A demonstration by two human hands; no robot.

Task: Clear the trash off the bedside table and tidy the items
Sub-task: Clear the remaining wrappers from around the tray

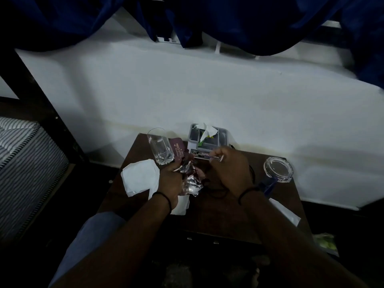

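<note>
On the dark wooden bedside table (218, 221), my left hand (171, 181) grips a crumpled silver and red foil wrapper (192, 180). My right hand (227, 169) pinches a flat printed packet (204, 157) by its right end, holding it just above the table. White crumpled paper (140, 177) lies left of my left hand, and more white paper (180, 204) shows under my left wrist. A black cord (216, 192) loops on the table between my hands.
A clear drinking glass (161, 149) stands at the back left beside a maroon case (179, 149). A grey tray (207, 137) with tissue sits against the wall. A glass ashtray (278, 169), a blue pen (269, 187) and a white slip (284, 210) lie right. A striped mattress (25, 167) is left.
</note>
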